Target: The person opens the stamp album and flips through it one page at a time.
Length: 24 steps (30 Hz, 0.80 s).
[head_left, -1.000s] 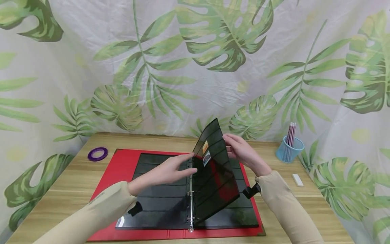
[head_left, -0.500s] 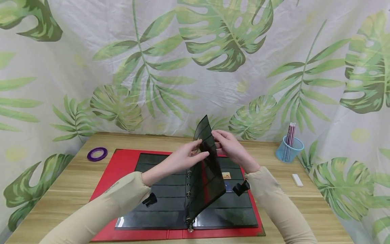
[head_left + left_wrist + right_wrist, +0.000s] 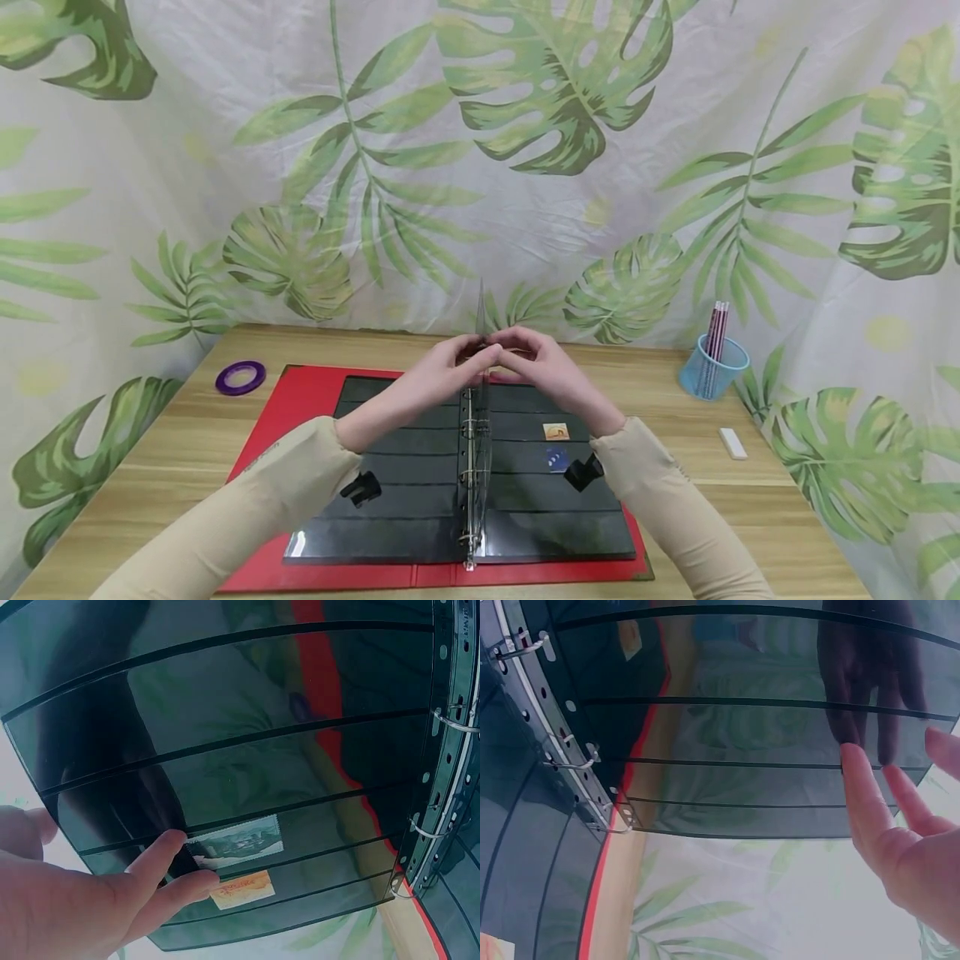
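A red ring-bound stamp album (image 3: 258,442) lies open on the table. One dark see-through page (image 3: 225,765) stands upright on the rings, edge-on in the head view. My left hand (image 3: 435,375) rests its fingertips on the page's left face, beside a greenish stamp (image 3: 240,841) and an orange stamp (image 3: 244,889). On the other face, the fingertips of my right hand (image 3: 551,375) touch the page, fingers fairly straight. Both thumbs are near its outer edge. On the flat right-hand page lie an orange stamp (image 3: 556,432) and a blue stamp (image 3: 557,460).
A purple tape roll (image 3: 240,378) lies at the table's back left. At the right stands a blue mesh cup (image 3: 711,377) with several pencils (image 3: 717,332), and a white eraser (image 3: 732,443) lies in front of it. A leaf-patterned cloth (image 3: 405,167) hangs behind.
The page has swung left from a slant to upright, uncovering two stamps on the right-hand page. My right hand moved left with it, and my left hand came up to its left face.
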Available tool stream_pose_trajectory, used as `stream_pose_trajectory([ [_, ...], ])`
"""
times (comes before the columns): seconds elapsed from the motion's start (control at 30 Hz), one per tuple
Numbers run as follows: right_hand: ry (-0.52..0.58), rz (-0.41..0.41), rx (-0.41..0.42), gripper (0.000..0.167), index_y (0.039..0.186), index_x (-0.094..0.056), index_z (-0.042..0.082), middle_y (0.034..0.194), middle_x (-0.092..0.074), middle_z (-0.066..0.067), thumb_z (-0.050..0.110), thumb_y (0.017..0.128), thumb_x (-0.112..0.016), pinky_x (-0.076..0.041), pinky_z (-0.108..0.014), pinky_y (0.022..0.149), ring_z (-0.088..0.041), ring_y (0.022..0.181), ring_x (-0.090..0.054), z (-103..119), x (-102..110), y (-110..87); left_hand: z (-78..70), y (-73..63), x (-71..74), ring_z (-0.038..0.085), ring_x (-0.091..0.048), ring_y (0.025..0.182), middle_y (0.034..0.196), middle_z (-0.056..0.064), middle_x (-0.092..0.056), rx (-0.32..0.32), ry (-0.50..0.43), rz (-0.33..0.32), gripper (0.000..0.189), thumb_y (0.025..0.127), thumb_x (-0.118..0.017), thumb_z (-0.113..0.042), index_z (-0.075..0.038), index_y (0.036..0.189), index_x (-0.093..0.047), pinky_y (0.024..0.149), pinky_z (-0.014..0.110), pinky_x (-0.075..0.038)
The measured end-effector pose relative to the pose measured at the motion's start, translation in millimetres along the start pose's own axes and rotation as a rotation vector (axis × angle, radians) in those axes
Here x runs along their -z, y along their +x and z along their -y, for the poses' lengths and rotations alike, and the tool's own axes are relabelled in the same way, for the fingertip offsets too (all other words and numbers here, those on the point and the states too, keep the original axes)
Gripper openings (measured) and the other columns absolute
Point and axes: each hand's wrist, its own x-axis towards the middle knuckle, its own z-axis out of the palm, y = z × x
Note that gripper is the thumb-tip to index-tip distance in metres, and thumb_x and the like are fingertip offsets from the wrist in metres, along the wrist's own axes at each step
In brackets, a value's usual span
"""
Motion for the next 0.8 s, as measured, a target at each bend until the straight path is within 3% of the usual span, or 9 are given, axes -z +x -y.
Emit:
stream_pose_trajectory([
  [0.1, -0.037, 0.003, 0.018, 0.036, 0.133, -0.055, -0.001, 0.138, -0.055, -0.021, 0.012, 0.1, -0.058, -0.056, -0.039, 0.098, -0.015, 0.112, -0.066, -4, -2, 0.7, 0.0, -2.9, 4.3, 0.033, -0.052, 0.134, 0.151, 0.022, -0.042, 0.023, -0.055, 0.009, 0.065, 0.105, -0.046, -0.037, 0.002, 0.154, -0.026, 0.11, 0.046, -0.045],
  [0.2, -0.091, 0.017, 0.045, 0.037, 0.134, -0.056, 0.002, 0.139, -0.056, -0.019, 0.015, 0.099, -0.06, -0.056, -0.038, 0.098, -0.025, 0.118, -0.065, -9, -2, -0.1, 0.4, -6.9, 9.7, 0.033, -0.056, 0.121, 0.136, 0.024, -0.052, 0.003, -0.026, 0.0, 0.052, 0.106, -0.042, -0.026, 0.004, 0.148, -0.033, 0.103, 0.042, -0.05],
  [0.3, -0.148, 0.026, 0.075, 0.039, 0.136, -0.055, 0.004, 0.142, -0.055, -0.019, 0.016, 0.1, -0.06, -0.054, -0.041, 0.099, -0.034, 0.125, -0.061, -15, 0, -2.1, 1.9, -12.3, 17.8, 0.034, -0.055, 0.122, 0.135, 0.026, -0.054, -0.017, 0.034, -0.023, 0.049, 0.106, -0.037, -0.017, 0.005, 0.149, -0.031, 0.102, 0.044, -0.049],
  [0.37, -0.189, 0.019, 0.085, 0.039, 0.136, -0.055, 0.006, 0.142, -0.055, -0.017, 0.016, 0.1, -0.06, -0.053, -0.042, 0.101, -0.034, 0.127, -0.059, -21, 3, -3.7, 4.1, -17.4, 24.6, 0.036, -0.051, 0.131, 0.144, 0.028, -0.049, -0.03, 0.053, -0.032, 0.051, 0.104, -0.034, -0.011, 0.007, 0.152, -0.025, 0.106, 0.049, -0.046],
  [0.43, -0.229, 0.006, 0.077, 0.04, 0.137, -0.055, 0.008, 0.142, -0.057, -0.016, 0.019, 0.099, -0.06, -0.052, -0.045, 0.103, -0.032, 0.128, -0.059, -29, 7, -5.9, 7.3, -23.9, 32.6, 0.038, -0.035, 0.146, 0.158, 0.027, -0.031, -0.017, 0.075, -0.047, 0.058, 0.103, -0.032, -0.009, 0.006, 0.156, -0.013, 0.116, 0.055, -0.035],
  [0.6, -0.31, -0.037, 0.03, 0.044, 0.138, -0.055, 0.013, 0.141, -0.059, -0.014, 0.024, 0.097, -0.064, -0.05, -0.049, 0.104, -0.033, 0.13, -0.057, -60, 27, -12.7, 21.2, -40.0, 53.1, 0.043, -0.016, 0.152, 0.163, 0.029, -0.014, 0.011, 0.078, -0.062, 0.061, 0.102, -0.029, -0.006, 0.006, 0.157, -0.005, 0.119, 0.058, -0.025],
  [0.7, -0.351, -0.058, 0.013, 0.047, 0.14, -0.054, 0.011, 0.143, -0.057, -0.015, 0.024, 0.097, -0.065, -0.049, -0.05, 0.105, -0.037, 0.132, -0.055, -81, 42, -18.4, 31.4, -49.5, 63.9, 0.044, -0.017, 0.151, 0.163, 0.03, -0.013, 0.035, 0.059, -0.064, 0.062, 0.101, -0.028, -0.004, 0.006, 0.157, -0.002, 0.11, 0.048, -0.036],
  [0.8, -0.389, -0.076, -0.004, 0.051, 0.143, -0.05, 0.006, 0.146, -0.052, -0.019, 0.023, 0.097, -0.064, -0.045, -0.052, 0.108, -0.039, 0.135, -0.051, -101, 58, -25.2, 43.1, -57.4, 73.0, 0.041, -0.037, 0.143, 0.159, 0.033, -0.022, 0.041, 0.006, -0.061, 0.062, 0.1, -0.026, -0.001, 0.007, 0.156, 0.0, 0.098, 0.032, -0.047],
])
